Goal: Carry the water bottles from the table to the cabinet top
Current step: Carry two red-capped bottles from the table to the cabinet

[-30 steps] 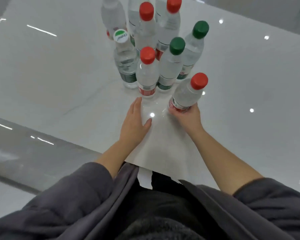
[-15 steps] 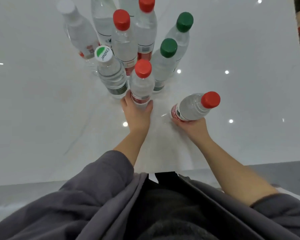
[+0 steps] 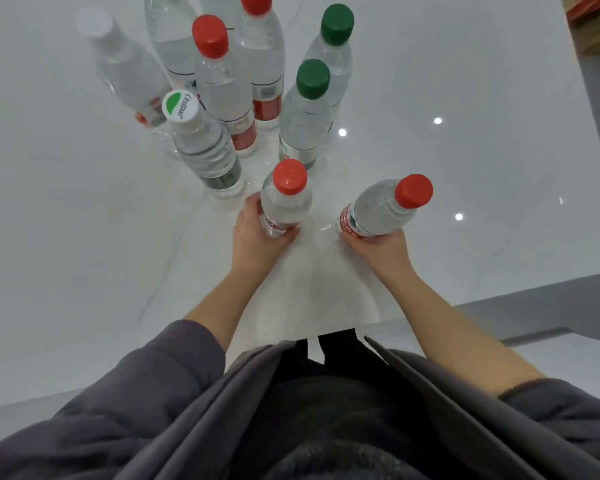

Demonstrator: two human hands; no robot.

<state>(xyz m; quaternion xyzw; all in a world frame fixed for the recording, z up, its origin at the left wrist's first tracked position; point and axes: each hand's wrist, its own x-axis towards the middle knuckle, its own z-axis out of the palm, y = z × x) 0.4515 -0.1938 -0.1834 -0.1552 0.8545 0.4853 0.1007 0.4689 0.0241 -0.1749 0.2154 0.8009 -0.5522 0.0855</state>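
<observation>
At your far left on the white table (image 3: 66,220) stands a clear bottle with a white cap (image 3: 118,64), and just beside it a ribbed bottle (image 3: 205,150) with a green-and-white cap. To the right of these, two tall red-capped bottles (image 3: 222,84) and two green-capped bottles (image 3: 305,116) stand upright in a tight cluster.

Your left hand (image 3: 257,237) is wrapped round the lower part of a small red-capped bottle (image 3: 284,202), which stands nearly upright just in front of the cluster. Whether its base touches the table cannot be told.

Your right hand (image 3: 378,245) grips the bottom end of a second red-capped bottle (image 3: 383,209) — this one tilted, cap pointing up and to the right, apart from the others. Your two hands are near each other, not touching.
</observation>
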